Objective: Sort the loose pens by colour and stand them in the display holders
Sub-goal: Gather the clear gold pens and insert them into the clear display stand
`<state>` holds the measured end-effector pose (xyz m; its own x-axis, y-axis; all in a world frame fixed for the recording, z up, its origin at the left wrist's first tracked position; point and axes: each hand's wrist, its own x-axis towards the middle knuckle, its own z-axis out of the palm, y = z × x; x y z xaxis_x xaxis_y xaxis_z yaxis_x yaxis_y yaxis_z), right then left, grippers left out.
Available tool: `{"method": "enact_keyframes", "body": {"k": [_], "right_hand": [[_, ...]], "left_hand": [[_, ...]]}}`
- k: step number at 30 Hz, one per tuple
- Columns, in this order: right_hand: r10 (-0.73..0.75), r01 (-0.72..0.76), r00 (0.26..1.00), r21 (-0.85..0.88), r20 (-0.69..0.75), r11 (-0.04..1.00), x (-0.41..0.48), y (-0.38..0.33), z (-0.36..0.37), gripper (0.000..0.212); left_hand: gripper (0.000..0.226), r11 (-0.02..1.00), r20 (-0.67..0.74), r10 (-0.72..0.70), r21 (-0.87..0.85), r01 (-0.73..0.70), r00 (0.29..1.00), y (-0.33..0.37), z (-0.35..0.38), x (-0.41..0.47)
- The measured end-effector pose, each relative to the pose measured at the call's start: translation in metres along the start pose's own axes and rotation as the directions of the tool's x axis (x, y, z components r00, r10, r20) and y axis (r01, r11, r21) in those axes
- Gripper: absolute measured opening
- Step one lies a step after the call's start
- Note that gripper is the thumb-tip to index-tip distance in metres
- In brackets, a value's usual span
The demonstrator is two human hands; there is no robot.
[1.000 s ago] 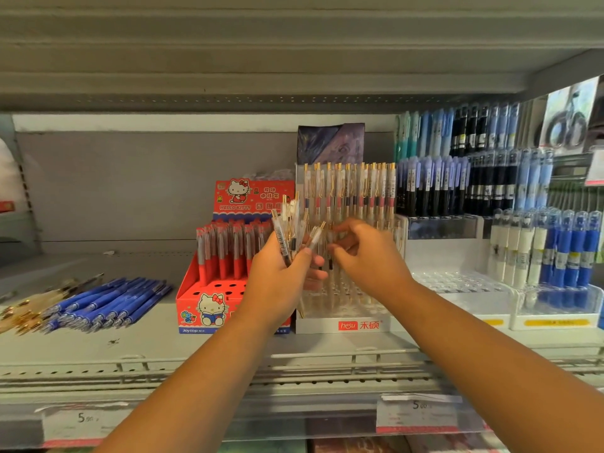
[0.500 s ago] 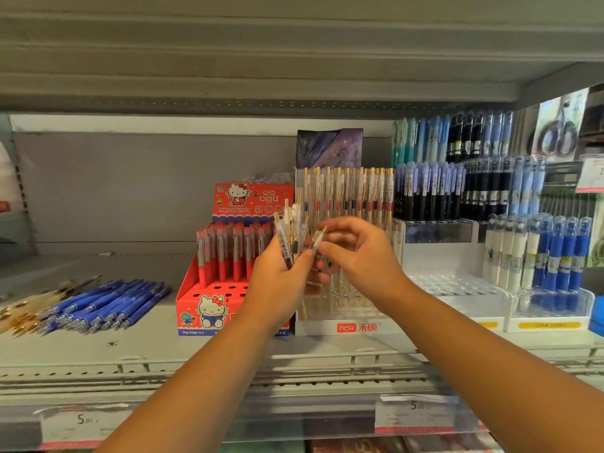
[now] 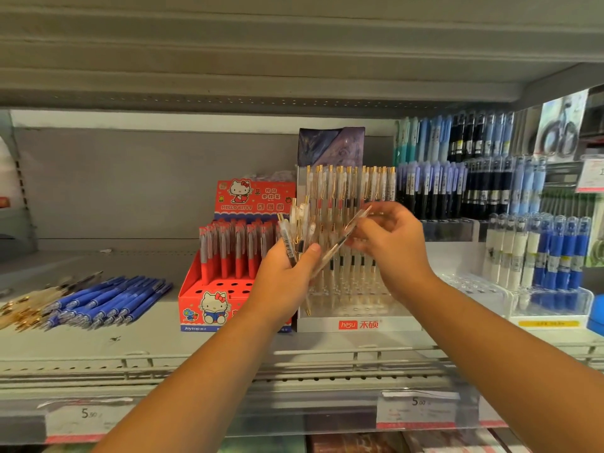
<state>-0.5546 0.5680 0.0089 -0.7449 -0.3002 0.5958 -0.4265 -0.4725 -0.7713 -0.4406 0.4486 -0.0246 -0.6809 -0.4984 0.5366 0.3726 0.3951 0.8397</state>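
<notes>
My left hand point(image 3: 287, 276) grips a bunch of clear pens point(image 3: 299, 228) with gold clips, held upright in front of the clear hesu display holder point(image 3: 356, 323). My right hand point(image 3: 389, 241) pinches one clear pen point(image 3: 346, 238) that slants out of the bunch toward the upper right. The holder's back rows carry several clear gold-clip pens point(image 3: 353, 184) standing upright. Loose blue pens point(image 3: 108, 300) and loose gold-clip pens point(image 3: 23, 310) lie flat on the shelf at the left.
A red Hello Kitty holder point(image 3: 209, 305) with red pens stands left of the clear holder. Tiered racks of blue and black pens point(image 3: 474, 188) fill the right. A clear tray point(image 3: 552, 304) holds white and blue pens. A wire rail point(image 3: 196, 361) edges the shelf front.
My right hand has moved up and right, drawing one clear pen out of the bunch so it slants. The left hand has stayed about where it was.
</notes>
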Motion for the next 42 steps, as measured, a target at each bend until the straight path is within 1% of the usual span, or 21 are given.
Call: {"method": "enact_keyframes", "body": {"k": [3,5,7,9,13,15,18,23,26,31,33,36,37,39,40,42], "right_hand": [[-0.062,0.06,0.998,-0.085,-0.03,0.995,0.008,-0.004,-0.006,0.021],[-0.114,0.109,0.993,-0.179,-0.022,0.978,0.012,-0.006,-0.01,0.022],[-0.174,0.165,0.985,-0.301,-0.001,0.939,0.015,-0.005,-0.014,0.021],[-0.212,0.202,0.977,-0.389,0.017,0.899,0.016,-0.004,-0.015,0.022],[-0.24,0.233,0.97,-0.451,0.043,0.861,0.014,0.001,-0.013,0.02],[-0.232,0.239,0.97,-0.487,0.077,0.84,0.014,0.004,-0.012,0.021],[-0.178,0.221,0.975,-0.529,0.131,0.819,0.014,0.009,-0.01,0.02],[-0.068,0.206,0.971,-0.655,0.23,0.727,0.016,0.02,-0.008,0.015],[-0.042,0.188,0.974,-0.694,0.223,0.695,0.017,0.024,-0.009,0.02],[-0.041,0.19,0.975,-0.713,0.22,0.675,0.016,0.02,-0.01,0.018],[-0.056,0.209,0.973,-0.749,0.225,0.629,0.014,0.017,-0.01,0.016],[-0.075,0.233,0.97,-0.8,0.231,0.553,0.013,0.01,-0.012,0.021],[-0.085,0.233,0.971,-0.797,0.224,0.558,0.012,0.007,-0.012,0.023],[-0.105,0.223,0.974,-0.754,0.201,0.617,0.01,-0.001,-0.009,0.022],[-0.1,0.213,0.975,-0.717,0.198,0.664,0.008,-0.004,-0.007,0.02],[-0.029,0.159,0.975,-0.596,0.222,0.787,0.003,-0.011,0.0,0.013]], "left_hand": [[0.011,1.0,0.011,0.017,-0.001,-0.017,1.0,0.001,0.0,-0.001],[0.009,1.0,0.022,0.025,-0.015,-0.025,0.999,0.003,0.0,-0.002],[0.01,0.998,0.025,0.05,0.022,-0.051,0.998,0.003,0.0,-0.001],[0.011,0.996,0.037,0.069,0.052,-0.071,0.997,0.003,0.0,-0.001],[0.011,0.998,0.058,0.047,0.035,-0.049,0.997,0.006,0.0,-0.002],[0.01,0.999,0.068,0.051,0.015,-0.052,0.996,0.006,-0.001,-0.003],[0.01,0.998,0.091,0.056,-0.018,-0.055,0.994,0.005,-0.002,-0.004],[0.018,0.999,0.08,0.053,-0.003,-0.053,0.995,0.003,-0.002,-0.004],[0.019,0.997,0.063,0.056,0.043,-0.059,0.996,0.002,-0.002,-0.003],[0.014,0.992,0.052,0.071,0.096,-0.076,0.996,0.001,-0.001,-0.001],[0.011,0.989,0.063,0.079,0.123,-0.086,0.995,0.002,-0.001,-0.002],[0.007,0.996,0.089,0.051,0.067,-0.058,0.995,0.003,0.0,-0.003],[0.007,0.998,0.099,0.041,0.046,-0.046,0.994,0.004,0.0,-0.003],[0.007,0.999,0.114,0.028,0.018,-0.03,0.993,0.004,0.0,-0.002],[0.009,1.0,0.119,0.027,0.007,-0.028,0.993,0.004,0.0,-0.002],[0.013,0.999,0.124,0.031,-0.016,-0.03,0.992,0.003,0.0,-0.002]]}}
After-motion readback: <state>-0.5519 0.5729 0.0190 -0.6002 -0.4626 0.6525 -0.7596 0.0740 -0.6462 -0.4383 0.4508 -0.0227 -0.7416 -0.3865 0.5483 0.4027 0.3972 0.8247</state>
